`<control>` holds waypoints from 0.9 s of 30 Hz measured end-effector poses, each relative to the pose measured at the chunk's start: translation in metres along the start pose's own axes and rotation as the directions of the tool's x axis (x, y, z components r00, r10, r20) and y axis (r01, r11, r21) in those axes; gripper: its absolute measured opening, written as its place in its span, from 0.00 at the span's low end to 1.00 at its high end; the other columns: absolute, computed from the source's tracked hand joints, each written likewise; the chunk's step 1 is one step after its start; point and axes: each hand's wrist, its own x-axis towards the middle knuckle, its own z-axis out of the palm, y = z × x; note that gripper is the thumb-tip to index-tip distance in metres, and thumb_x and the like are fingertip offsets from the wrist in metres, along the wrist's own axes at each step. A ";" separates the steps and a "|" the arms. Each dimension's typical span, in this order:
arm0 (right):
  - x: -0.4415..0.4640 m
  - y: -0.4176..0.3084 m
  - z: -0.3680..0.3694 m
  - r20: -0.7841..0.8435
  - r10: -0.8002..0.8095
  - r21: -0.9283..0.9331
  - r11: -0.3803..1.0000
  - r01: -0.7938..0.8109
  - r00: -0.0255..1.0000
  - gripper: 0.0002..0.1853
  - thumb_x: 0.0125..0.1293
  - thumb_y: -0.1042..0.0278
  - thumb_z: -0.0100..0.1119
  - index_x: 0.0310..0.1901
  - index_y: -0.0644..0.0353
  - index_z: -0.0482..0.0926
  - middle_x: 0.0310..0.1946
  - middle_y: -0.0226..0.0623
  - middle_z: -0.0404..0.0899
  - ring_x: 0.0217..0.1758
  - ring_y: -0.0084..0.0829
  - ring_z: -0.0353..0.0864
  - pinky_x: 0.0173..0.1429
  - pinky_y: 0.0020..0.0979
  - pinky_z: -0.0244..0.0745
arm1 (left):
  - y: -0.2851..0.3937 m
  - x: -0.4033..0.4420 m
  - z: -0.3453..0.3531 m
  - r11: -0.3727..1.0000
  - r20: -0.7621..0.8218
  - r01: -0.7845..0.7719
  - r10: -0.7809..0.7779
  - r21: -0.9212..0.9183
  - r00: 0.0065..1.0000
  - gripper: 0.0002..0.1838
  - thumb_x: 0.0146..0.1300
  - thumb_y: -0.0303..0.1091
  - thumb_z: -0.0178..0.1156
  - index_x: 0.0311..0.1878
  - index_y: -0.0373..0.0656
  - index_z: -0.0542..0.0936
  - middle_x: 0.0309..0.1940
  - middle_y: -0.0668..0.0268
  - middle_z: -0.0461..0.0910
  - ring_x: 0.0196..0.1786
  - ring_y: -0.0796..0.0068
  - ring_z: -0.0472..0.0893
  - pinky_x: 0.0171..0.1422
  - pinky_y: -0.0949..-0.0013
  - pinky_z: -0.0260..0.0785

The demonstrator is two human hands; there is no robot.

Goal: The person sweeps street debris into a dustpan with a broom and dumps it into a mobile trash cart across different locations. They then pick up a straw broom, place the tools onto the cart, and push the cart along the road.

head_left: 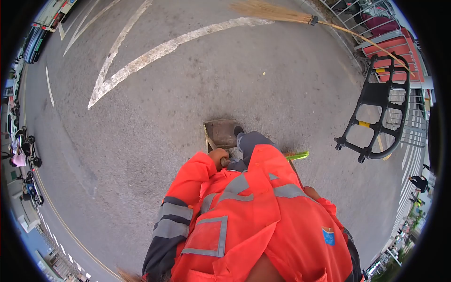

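My left hand point(218, 158) is closed around the top end of a stick handle. The handle runs down to a worn brown dustpan point(221, 132) on the asphalt in front of me. My dark shoe point(238, 130) is at the dustpan's right side. My right hand point(312, 192) shows only in part beyond the orange jacket. It is beside a thin stick that leads to a broom head with bright green-yellow and orange bristles point(297, 155). The fingers look wrapped round that stick, though the jacket hides some of the grip.
A straw broom point(272, 10) lies at the top, its handle reaching toward a black plastic barrier point(377, 94) and a red panel point(397, 51). White line markings point(155, 49) cross the road. Motorbikes point(30, 150) stand at the far left; a person point(418, 182) is far right.
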 end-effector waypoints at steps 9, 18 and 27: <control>0.057 -0.025 -0.123 0.391 -0.755 -0.366 0.398 0.842 0.527 0.09 0.56 0.69 0.54 0.22 0.62 0.77 0.16 0.32 0.73 0.18 0.26 0.72 0.22 0.27 0.66 | 0.009 0.041 -0.076 0.971 -0.329 0.129 -0.191 -0.200 0.925 0.08 0.49 0.26 0.65 0.26 0.41 0.73 0.26 0.63 0.75 0.31 0.66 0.75 0.36 0.68 0.67; 0.022 -0.163 -0.280 0.402 0.144 0.757 0.503 -0.417 0.904 0.07 0.58 0.78 0.47 0.35 0.57 0.61 0.17 0.31 0.62 0.14 0.17 0.61 0.15 0.20 0.58 | 0.043 0.118 -0.172 0.749 -0.582 0.194 -0.627 -0.634 0.518 0.07 0.54 0.25 0.62 0.24 0.39 0.74 0.26 0.66 0.77 0.31 0.77 0.75 0.37 0.74 0.67; 0.100 -0.408 -0.324 0.164 -0.125 0.696 0.717 -0.025 0.978 0.19 0.60 0.78 0.45 0.51 0.51 0.59 0.21 0.31 0.61 0.15 0.17 0.57 0.15 0.18 0.56 | 0.004 0.218 -0.293 0.909 -0.834 -0.001 -0.383 -0.418 0.397 0.08 0.53 0.20 0.60 0.23 0.39 0.72 0.26 0.65 0.76 0.33 0.76 0.75 0.40 0.73 0.67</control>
